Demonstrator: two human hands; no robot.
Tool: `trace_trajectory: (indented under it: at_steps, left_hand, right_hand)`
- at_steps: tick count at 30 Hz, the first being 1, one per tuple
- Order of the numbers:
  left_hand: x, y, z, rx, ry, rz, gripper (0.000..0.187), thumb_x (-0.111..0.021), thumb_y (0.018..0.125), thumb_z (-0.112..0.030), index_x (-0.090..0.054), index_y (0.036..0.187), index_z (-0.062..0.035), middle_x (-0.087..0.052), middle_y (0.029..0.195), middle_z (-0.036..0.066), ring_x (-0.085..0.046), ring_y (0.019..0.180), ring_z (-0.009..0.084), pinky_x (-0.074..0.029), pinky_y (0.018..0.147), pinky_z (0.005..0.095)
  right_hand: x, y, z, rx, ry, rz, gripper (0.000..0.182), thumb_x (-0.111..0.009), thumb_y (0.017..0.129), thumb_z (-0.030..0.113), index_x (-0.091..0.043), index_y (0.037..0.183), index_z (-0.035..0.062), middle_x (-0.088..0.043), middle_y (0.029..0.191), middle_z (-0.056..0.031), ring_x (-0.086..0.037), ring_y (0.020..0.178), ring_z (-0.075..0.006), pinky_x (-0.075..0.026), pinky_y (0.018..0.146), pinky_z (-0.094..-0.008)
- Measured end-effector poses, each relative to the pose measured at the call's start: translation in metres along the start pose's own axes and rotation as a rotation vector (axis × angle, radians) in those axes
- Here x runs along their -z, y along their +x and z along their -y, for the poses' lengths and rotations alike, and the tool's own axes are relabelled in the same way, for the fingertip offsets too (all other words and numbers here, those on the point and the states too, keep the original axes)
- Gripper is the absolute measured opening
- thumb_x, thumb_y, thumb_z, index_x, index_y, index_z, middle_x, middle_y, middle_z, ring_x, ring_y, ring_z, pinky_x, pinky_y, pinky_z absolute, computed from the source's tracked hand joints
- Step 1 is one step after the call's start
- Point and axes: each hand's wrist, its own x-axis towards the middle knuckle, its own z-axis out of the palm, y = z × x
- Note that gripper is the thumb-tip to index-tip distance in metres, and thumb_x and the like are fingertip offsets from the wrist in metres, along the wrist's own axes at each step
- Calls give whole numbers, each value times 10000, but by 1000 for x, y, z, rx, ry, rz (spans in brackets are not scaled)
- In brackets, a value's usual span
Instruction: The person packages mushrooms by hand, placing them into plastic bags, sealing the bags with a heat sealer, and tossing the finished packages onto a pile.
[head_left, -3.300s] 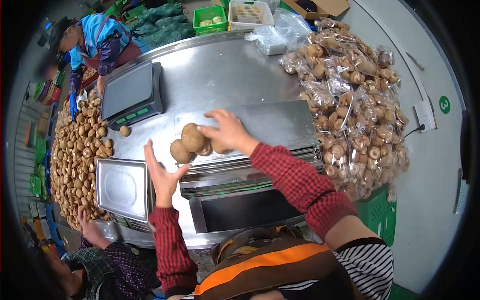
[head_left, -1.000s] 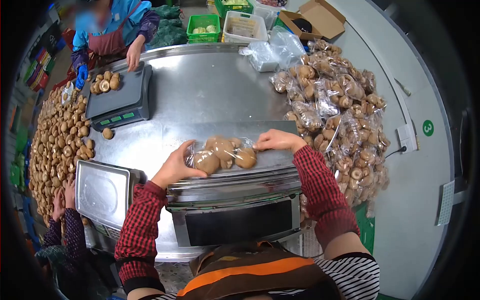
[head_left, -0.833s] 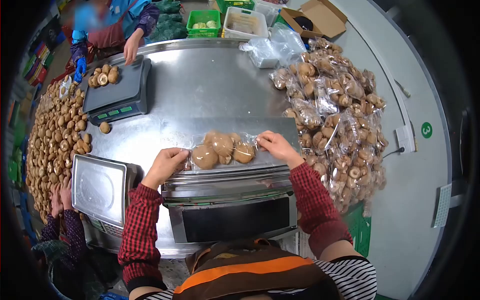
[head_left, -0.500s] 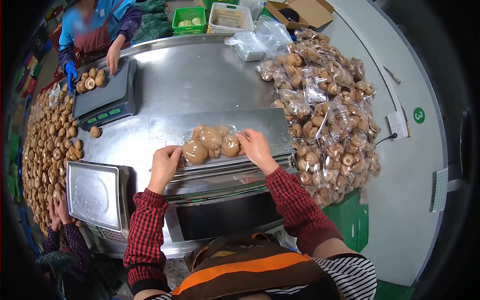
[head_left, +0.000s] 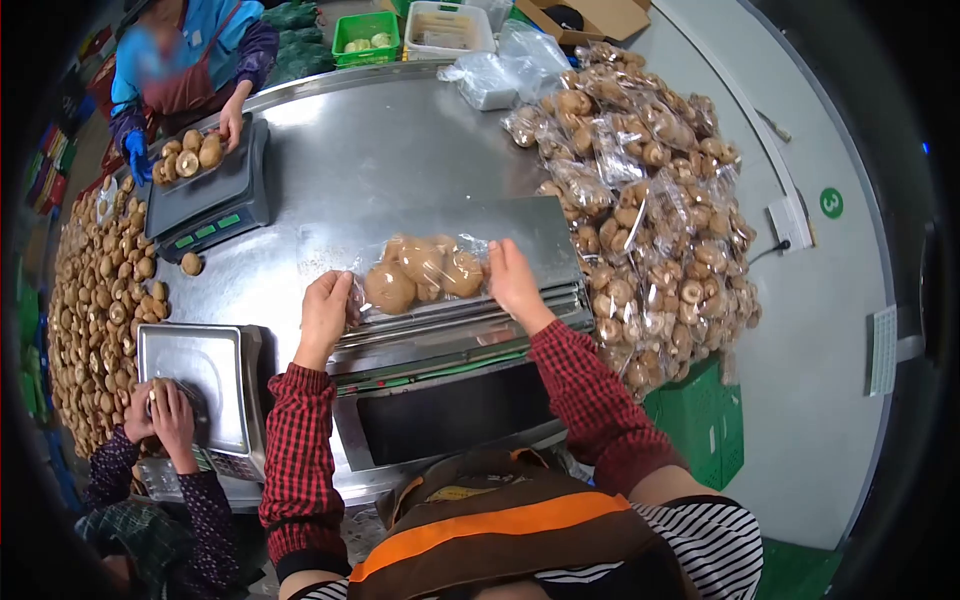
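A clear plastic bag of brown mushrooms (head_left: 422,268) is stretched between my two hands over a flat metal machine (head_left: 530,222). My left hand (head_left: 325,312) pinches the bag's left end, thumb and fingers closed. At the opposite end, my right hand (head_left: 513,284) grips the plastic between thumb and fingers. Several large round caps show through the film. Just below the bag, the machine's long metal bars (head_left: 450,322) run crosswise, with a dark panel (head_left: 455,423) nearer to me.
Bagged mushrooms (head_left: 660,240) are heaped to the right, loose mushrooms (head_left: 95,310) to the left. Two scales (head_left: 230,200) (head_left: 195,380) stand on the steel table (head_left: 390,130). A co-worker (head_left: 185,60) at the far scale handles mushrooms; another person's hands (head_left: 165,415) hold something by the near scale.
The bag is now pulled tauter and my right hand has moved slightly up. The far co-worker's hands have lifted mushrooms. The near co-worker's hands moved from the loose mushrooms to the scale.
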Motion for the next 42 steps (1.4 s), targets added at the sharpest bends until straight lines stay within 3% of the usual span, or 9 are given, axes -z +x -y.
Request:
trace_trajectory:
  at_steps: [6,22,25,30,34,35,36,38,42]
  left_hand:
    - [-6,-86,-17,172,125,110,308,-544,989,-235,-581,780,-12,-530,581,11,-465,428,71,-364,397,229]
    - [-55,-140,96,-755,1041,-23,234,-671,884,-133,-552,703,-45,-566,694,130,-566,619,340,-452,558,435]
    - [-94,-138,101,-793,1003,233,148,-677,836,-134,-573,751,-71,-578,731,130,-588,688,344,-478,617,425]
    - [-124,-180,70,114,-231,445,129,-583,864,-45,-582,736,-63,-535,705,-34,-512,665,86,-422,557,300]
    - [-108,-205,28,-547,-171,789,187,-563,893,-171,-614,828,-3,-588,837,76,-548,764,190,-442,690,318]
    - [-98,-211,18,-607,-186,786,187,-563,893,-171,-614,828,-3,-588,837,76,-548,764,190,-442,690,318]
    - [-82,-220,12,-119,-249,822,320,-556,892,-325,-590,940,-10,-573,917,88,-544,822,188,-436,748,324]
    - [-65,-228,1,874,-323,808,667,-543,890,-633,-543,1164,-25,-542,1076,112,-537,938,184,-425,864,334]
    - [-114,-214,-57,507,-954,1363,652,-493,911,-654,-519,1147,-47,-518,1059,95,-545,1019,202,-444,939,399]
  right_hand:
    - [68,-118,44,-604,781,261,248,-409,1060,295,-517,951,100,-456,693,42,-354,470,-42,-278,423,-196]
    - [22,-325,-107,-370,-128,-531,239,-590,954,246,-563,892,16,-604,747,-232,-597,695,-451,-471,596,-471]
    - [-73,-348,-154,-466,175,-615,277,-629,929,260,-570,1062,24,-639,928,-162,-625,871,-311,-490,740,-371]
    - [9,-355,-28,-78,608,144,547,-732,852,278,-531,1269,-15,-592,1212,-90,-524,1178,-155,-418,1012,-310]
    - [35,-323,26,-164,1034,831,480,-716,861,209,-543,1251,-11,-604,1199,-75,-534,1153,-143,-423,1008,-319]
    - [97,-324,77,-460,1380,558,395,-657,897,143,-556,1250,-4,-601,1208,-57,-545,1137,-131,-430,992,-303]
    - [78,-310,42,-339,727,697,345,-584,938,91,-553,1268,-8,-601,1229,-60,-567,1098,-119,-456,943,-281]
    - [94,-320,11,-747,1124,393,534,-652,929,270,-483,1366,12,-547,1333,-103,-483,1274,-174,-384,1074,-315]
    - [147,-285,67,-215,727,561,572,-740,858,192,-506,1352,22,-570,1300,-87,-512,1231,-175,-401,1050,-338]
